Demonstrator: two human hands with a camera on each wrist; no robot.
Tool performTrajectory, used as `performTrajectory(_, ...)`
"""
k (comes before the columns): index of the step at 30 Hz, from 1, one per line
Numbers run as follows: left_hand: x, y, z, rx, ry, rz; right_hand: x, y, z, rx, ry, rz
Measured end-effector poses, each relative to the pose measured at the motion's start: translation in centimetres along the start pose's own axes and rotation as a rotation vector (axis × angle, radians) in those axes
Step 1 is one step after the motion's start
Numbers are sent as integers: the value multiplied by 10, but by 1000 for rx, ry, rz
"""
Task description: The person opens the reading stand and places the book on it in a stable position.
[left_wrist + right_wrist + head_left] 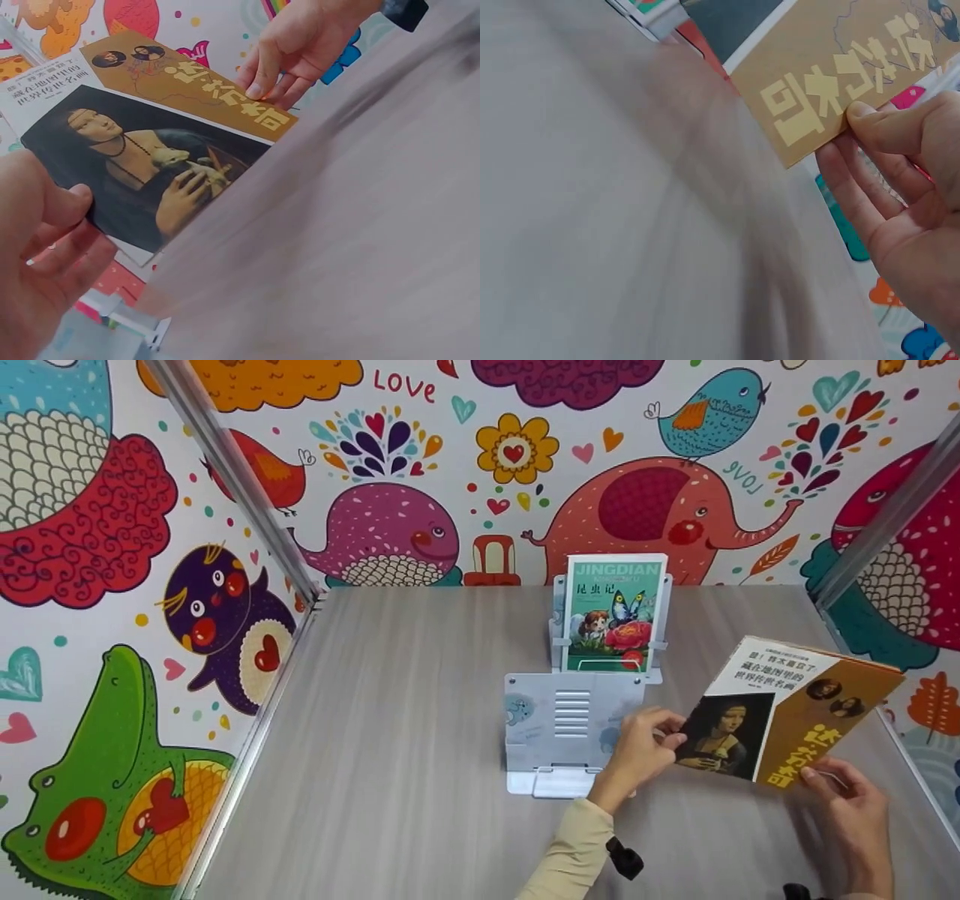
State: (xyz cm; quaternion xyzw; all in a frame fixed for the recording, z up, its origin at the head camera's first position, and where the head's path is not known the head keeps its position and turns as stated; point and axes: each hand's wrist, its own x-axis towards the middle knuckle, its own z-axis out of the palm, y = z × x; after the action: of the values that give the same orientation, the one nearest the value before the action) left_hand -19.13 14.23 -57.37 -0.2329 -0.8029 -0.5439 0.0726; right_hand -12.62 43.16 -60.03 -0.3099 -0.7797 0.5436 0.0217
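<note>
Both hands hold a thin book (787, 712) with a brown, white and dark cover that carries a portrait painting. My left hand (643, 746) pinches its left edge, thumb on the cover, as the left wrist view shows with the thumb (67, 206) beside the portrait. At the lower right corner my right hand (851, 806) grips it, thumb (885, 127) over the yellow lettering and fingers behind. The book is tilted, raised over the table. Just left of my left hand stands a pale grey bookstand (574, 735) with slots and a front ledge, bearing no book.
Behind that stand, a second bookstand (559, 622) holds a green-covered book (615, 615) upright. The wood-grain table (390, 735) stretches left of the stands. Printed panels with cartoon animals (510, 442) enclose the back and sides, joined by metal posts (240, 472).
</note>
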Motion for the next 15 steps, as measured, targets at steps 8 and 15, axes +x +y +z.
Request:
performTrajectory(8, -5, -10, -21, -48, 100, -3, -13, -13, 23, 44, 8, -141)
performTrajectory(15, -7, -13, -44, -101, 122, -59, -18, -23, 41, 54, 22, -229)
